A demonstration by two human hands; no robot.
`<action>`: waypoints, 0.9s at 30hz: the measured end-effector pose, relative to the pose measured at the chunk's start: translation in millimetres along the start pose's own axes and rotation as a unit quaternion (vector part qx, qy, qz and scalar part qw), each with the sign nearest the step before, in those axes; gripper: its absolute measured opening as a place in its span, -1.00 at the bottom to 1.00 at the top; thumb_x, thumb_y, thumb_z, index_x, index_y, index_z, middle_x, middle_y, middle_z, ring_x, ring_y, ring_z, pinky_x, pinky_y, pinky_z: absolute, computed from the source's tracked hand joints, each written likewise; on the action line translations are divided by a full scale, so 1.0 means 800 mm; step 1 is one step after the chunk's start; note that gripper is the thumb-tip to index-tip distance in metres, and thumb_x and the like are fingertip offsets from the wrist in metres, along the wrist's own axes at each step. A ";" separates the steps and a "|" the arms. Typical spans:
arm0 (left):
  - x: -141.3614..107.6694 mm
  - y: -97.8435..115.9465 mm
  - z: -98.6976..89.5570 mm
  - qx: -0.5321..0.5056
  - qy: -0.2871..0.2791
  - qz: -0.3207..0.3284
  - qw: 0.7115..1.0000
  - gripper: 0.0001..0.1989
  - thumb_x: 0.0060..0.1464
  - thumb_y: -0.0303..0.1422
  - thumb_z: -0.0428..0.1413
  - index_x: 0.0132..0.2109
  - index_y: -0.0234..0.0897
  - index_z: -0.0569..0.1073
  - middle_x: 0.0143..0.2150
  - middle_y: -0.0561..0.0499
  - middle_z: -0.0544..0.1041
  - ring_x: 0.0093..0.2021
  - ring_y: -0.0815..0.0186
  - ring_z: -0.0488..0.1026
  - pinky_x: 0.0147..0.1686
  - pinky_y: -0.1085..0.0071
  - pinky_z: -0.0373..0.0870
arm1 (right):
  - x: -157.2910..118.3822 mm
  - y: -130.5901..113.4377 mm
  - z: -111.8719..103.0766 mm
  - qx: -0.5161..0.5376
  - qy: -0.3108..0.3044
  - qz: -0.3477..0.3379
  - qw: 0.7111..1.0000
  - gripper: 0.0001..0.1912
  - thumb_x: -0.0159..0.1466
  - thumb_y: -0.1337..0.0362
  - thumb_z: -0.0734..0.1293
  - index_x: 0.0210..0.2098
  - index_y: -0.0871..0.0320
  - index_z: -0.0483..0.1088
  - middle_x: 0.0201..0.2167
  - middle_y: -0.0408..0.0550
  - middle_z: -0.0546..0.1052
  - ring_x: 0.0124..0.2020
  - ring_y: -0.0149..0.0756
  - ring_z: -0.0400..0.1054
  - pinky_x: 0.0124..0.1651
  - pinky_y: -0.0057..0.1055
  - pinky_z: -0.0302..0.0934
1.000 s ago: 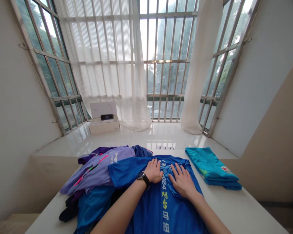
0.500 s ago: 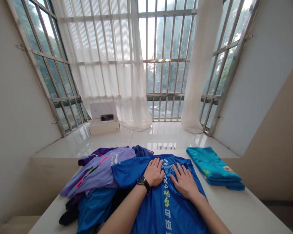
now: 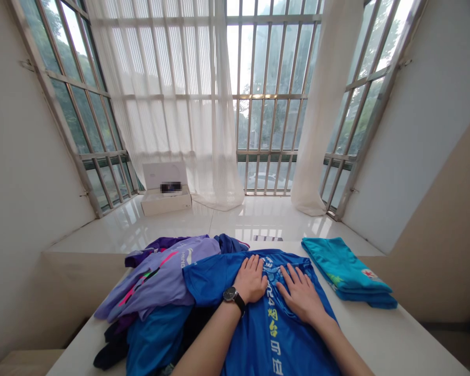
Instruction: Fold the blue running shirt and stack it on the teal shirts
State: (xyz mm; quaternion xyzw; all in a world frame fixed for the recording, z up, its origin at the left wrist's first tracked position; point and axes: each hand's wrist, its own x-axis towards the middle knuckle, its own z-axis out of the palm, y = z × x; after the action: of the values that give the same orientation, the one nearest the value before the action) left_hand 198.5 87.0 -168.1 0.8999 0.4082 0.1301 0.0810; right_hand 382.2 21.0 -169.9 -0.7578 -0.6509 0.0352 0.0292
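A blue T-shirt (image 3: 254, 334) with white and yellow lettering down its middle lies spread on the white table (image 3: 384, 339). My left hand (image 3: 251, 279), with a black-strapped watch (image 3: 232, 295) on the wrist, rests flat on the shirt's upper part, left of the lettering. To the right of the print, my right hand (image 3: 301, 293) lies palm down with fingers spread. Neither hand grips the cloth. One sleeve (image 3: 203, 279) stretches left over a heap of clothes, and the shirt's lower end runs out of view.
On the left are a lilac garment (image 3: 152, 282), a teal-blue garment (image 3: 156, 334) and dark clothes in a pile. A folded turquoise garment (image 3: 347, 269) sits at the right. Beyond the table, an open white box (image 3: 166, 203) stands on the sill below barred windows and curtains (image 3: 172, 104).
The view has shifted slightly, so the shirt and both hands appear a little further right and lower. Both hands keep their flat pose on the shirt.
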 end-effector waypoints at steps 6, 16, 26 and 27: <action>0.001 -0.003 0.001 -0.011 -0.001 0.006 1.000 -0.33 0.32 -0.11 -0.29 0.43 -0.43 0.01 0.47 -0.19 -0.03 0.46 0.11 -0.14 0.40 0.10 -0.17 | 0.003 0.002 0.004 -0.008 0.005 0.003 1.000 -0.29 0.36 -0.13 0.01 0.41 0.00 -0.03 0.46 -0.08 -0.01 0.45 -0.05 -0.18 0.43 -0.06 -0.27; -0.002 0.014 -0.017 -0.026 0.051 0.045 0.997 -0.44 0.30 -0.21 -0.18 0.34 -0.35 0.21 0.36 -0.16 0.24 0.36 0.08 0.09 0.36 0.11 -0.02 | 0.002 0.003 0.003 -0.006 -0.002 0.002 1.000 -0.28 0.36 -0.14 0.01 0.41 0.01 -0.03 0.46 -0.08 -0.01 0.45 -0.05 -0.19 0.43 -0.05 -0.29; -0.006 0.016 -0.006 -0.042 0.009 0.040 0.998 -0.42 0.32 -0.16 -0.21 0.34 -0.40 0.21 0.39 -0.21 0.19 0.36 0.06 0.11 0.34 0.09 0.02 | 0.001 0.001 0.000 -0.019 -0.008 0.005 1.000 -0.28 0.36 -0.15 0.01 0.41 0.00 -0.04 0.46 -0.10 -0.03 0.46 -0.06 -0.19 0.43 -0.06 -0.28; -0.006 0.015 -0.004 -0.043 0.006 0.039 0.998 -0.41 0.32 -0.15 -0.22 0.35 -0.39 0.19 0.40 -0.20 0.16 0.38 0.06 0.08 0.35 0.07 -0.01 | 0.001 0.001 0.001 -0.018 -0.008 0.005 1.000 -0.28 0.36 -0.14 0.01 0.41 0.00 -0.04 0.46 -0.10 -0.03 0.46 -0.06 -0.19 0.43 -0.06 -0.28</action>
State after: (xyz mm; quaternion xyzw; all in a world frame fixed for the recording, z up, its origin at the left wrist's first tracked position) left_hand 203.3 75.7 -162.3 0.9100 0.3676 0.1560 0.1118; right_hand 383.4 21.9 -170.9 -0.7615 -0.6475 0.0293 0.0103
